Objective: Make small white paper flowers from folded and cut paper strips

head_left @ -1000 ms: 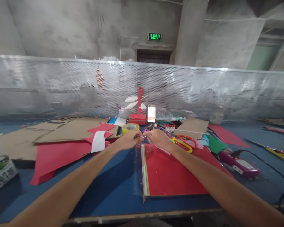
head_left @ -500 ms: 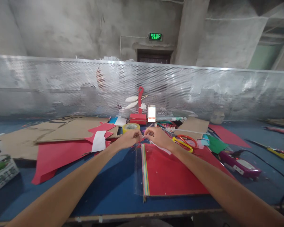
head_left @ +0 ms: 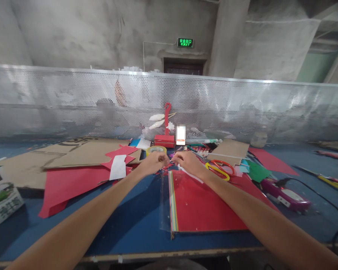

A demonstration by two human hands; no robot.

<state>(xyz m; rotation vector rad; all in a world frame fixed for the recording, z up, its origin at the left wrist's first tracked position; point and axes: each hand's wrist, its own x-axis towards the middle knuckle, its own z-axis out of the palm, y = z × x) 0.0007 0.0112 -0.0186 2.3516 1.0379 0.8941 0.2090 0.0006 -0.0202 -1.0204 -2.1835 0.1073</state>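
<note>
My left hand [head_left: 153, 162] and my right hand [head_left: 186, 160] face each other in the middle, above the blue table. Fingertips on both hands are pinched together, only a small gap apart. Whatever they hold is too small to make out. Just behind my left hand lies a roll of yellow tape [head_left: 156, 149]. Below my right hand is a stack of red paper [head_left: 211, 204] in a clear sleeve, with a white curved strip [head_left: 192, 174] on its far edge. Red-and-yellow-handled scissors [head_left: 218, 170] lie right of my right wrist.
Cardboard sheets [head_left: 81, 152] and red paper [head_left: 73, 189] cover the left side. At the back stand a red paper piece with a tall strap [head_left: 165, 141] and a lit phone [head_left: 180, 135]. A purple corded device [head_left: 285, 195] lies right, a carton [head_left: 5, 197] left.
My fingertips have drawn slightly apart, and the pale bit between them shows less. Both forearms stay nearly where they were. The things on the table have not moved.
</note>
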